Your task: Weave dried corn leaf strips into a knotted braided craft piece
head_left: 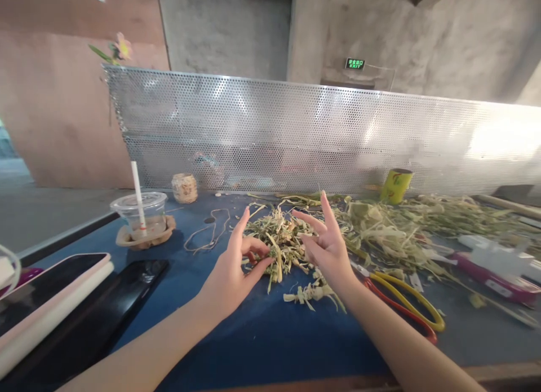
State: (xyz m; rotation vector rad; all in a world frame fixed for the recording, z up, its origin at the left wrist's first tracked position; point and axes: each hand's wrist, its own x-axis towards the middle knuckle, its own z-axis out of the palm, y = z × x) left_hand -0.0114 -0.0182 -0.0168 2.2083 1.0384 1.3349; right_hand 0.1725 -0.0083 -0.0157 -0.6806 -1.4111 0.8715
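In the head view my left hand is at the left side of a pile of dried plant strips. Its thumb and a bent finger close on the strips at the pile's near edge, while the index finger points up. My right hand hovers at the pile's right side, one finger raised and the others apart from the thumb; I see nothing held in it. Just below lies a small knotted bundle of strips. Scissors with yellow and red handles lie beside my right forearm, their blades partly hidden behind it.
A lidded plastic cup with a straw, a loop of string, a woven jar and phones are on the left. Rightward are more dried strips, a yellow-green can and a magenta-and-white glue gun. A perforated metal screen stands behind.
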